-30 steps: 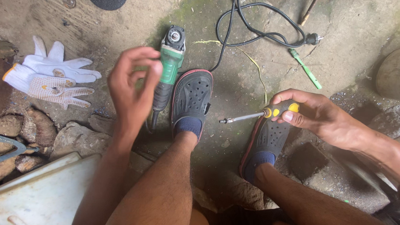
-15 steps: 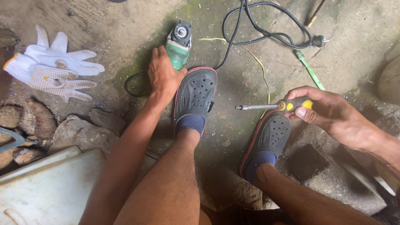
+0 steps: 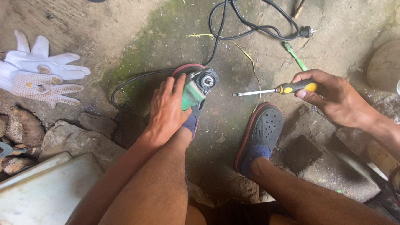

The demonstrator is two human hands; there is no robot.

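Your left hand (image 3: 165, 110) is clamped down over the green angle grinder (image 3: 198, 87), fingers wrapped across its body, and the tool sits on top of your left foot's dark clog, just above the centre of the view. The grinder's round grey spindle head pokes out past your fingertips toward one o'clock. Its black power cord (image 3: 245, 23) runs off from there, looping up to twelve o'clock and out to the plug at about one o'clock; another stretch of the cord curls round at nine o'clock of the grinder, behind your wrist.

Your right hand (image 3: 333, 94) sits at three o'clock, fingers closed around the yellow-and-black handle of a screwdriver (image 3: 276, 90). The metal shaft points level toward nine o'clock, tip aimed at the grinder's head but apart from it, with bare floor between.

Below the screwdriver, at five o'clock of the grinder, your right foot's clog (image 3: 261, 130) rests flat on the concrete floor (image 3: 127, 34), which shows green moss around the grinder.

Out at ten o'clock, a pair of white work gloves (image 3: 36, 73) lies well apart from your hands. Rough stones (image 3: 64, 135) sit at eight o'clock, and a white panel (image 3: 35, 198) fills the seven o'clock corner.
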